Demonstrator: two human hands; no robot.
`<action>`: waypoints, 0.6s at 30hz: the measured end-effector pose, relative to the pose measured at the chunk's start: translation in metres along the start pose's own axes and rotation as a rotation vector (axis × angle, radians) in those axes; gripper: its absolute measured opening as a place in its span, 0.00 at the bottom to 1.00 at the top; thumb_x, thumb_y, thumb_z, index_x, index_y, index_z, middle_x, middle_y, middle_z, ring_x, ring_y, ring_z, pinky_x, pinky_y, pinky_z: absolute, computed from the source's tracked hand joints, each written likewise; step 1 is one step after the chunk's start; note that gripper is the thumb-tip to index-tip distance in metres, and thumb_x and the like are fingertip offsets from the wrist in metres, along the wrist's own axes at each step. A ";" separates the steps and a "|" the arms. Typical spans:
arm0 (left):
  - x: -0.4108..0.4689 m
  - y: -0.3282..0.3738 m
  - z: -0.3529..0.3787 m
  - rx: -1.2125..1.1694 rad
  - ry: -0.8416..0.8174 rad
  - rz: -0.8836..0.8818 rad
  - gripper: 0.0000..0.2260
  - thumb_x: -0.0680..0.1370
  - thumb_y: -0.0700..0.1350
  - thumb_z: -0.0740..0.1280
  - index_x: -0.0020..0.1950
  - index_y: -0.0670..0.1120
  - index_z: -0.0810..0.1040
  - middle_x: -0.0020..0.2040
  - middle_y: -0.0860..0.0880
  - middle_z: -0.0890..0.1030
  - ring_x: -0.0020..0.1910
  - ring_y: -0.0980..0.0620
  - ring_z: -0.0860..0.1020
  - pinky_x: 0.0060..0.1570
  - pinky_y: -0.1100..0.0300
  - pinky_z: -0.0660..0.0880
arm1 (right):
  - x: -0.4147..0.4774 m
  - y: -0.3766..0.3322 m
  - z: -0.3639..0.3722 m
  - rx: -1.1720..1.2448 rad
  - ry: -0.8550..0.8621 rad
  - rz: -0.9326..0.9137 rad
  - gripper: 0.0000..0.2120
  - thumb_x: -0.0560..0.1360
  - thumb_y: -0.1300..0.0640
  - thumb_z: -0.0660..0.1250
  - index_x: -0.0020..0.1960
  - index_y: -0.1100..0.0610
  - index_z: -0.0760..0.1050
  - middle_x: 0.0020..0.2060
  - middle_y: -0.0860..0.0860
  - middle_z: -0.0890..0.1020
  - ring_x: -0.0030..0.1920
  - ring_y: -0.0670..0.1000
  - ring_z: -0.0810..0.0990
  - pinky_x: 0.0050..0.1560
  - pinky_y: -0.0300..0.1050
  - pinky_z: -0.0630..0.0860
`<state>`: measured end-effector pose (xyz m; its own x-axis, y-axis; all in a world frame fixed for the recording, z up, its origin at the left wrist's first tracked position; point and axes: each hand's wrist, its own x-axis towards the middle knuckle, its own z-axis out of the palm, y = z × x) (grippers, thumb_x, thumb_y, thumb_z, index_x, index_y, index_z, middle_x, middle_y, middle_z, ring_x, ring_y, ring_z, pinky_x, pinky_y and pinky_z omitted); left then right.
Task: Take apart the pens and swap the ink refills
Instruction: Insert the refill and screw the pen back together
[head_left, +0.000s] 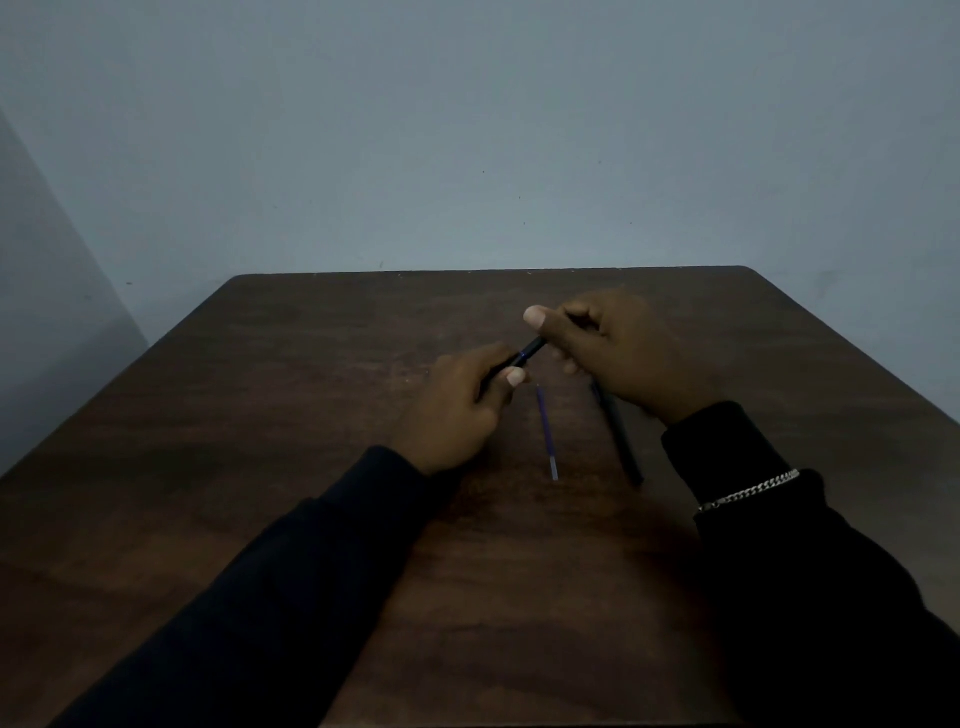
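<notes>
Both of my hands grip one dark pen (529, 352) above the middle of the brown table (291, 395). My left hand (460, 410) holds its lower left end, and my right hand (618, 353) holds its upper right end. A thin blue band shows on the pen between my fingers. A loose blue ink refill (546, 433) lies on the table just below the hands. To its right lies a second dark pen barrel (621, 441), its far end hidden under my right hand.
A plain blue-grey wall (467, 130) stands behind the table's far edge. The light is dim. Dark sleeves cover both forearms, and a silver chain bracelet (748, 491) sits on my right wrist.
</notes>
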<state>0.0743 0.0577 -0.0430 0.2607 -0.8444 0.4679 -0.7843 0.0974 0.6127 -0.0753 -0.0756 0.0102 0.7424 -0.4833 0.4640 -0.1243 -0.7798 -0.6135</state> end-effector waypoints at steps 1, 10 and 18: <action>0.000 0.000 0.000 -0.004 0.004 -0.007 0.10 0.86 0.46 0.63 0.53 0.44 0.82 0.38 0.48 0.82 0.36 0.50 0.79 0.38 0.50 0.76 | 0.000 0.002 -0.001 0.068 -0.014 0.016 0.19 0.80 0.43 0.68 0.44 0.58 0.83 0.34 0.54 0.85 0.34 0.50 0.85 0.40 0.46 0.81; -0.001 -0.002 0.001 0.030 0.005 0.025 0.10 0.86 0.46 0.64 0.51 0.43 0.81 0.38 0.46 0.81 0.35 0.48 0.79 0.38 0.47 0.75 | 0.000 0.006 0.000 -0.022 -0.063 -0.007 0.14 0.80 0.48 0.70 0.42 0.57 0.82 0.29 0.49 0.83 0.30 0.44 0.83 0.36 0.39 0.78; 0.001 -0.003 0.000 0.024 0.018 0.017 0.10 0.86 0.47 0.63 0.51 0.44 0.82 0.37 0.50 0.81 0.34 0.53 0.78 0.37 0.51 0.75 | 0.002 0.009 -0.004 0.142 -0.064 0.035 0.11 0.80 0.47 0.70 0.48 0.53 0.85 0.35 0.51 0.87 0.36 0.48 0.86 0.39 0.44 0.83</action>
<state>0.0766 0.0569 -0.0443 0.2574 -0.8332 0.4894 -0.8018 0.0986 0.5895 -0.0776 -0.0852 0.0080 0.7800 -0.4795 0.4021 -0.0598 -0.6967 -0.7149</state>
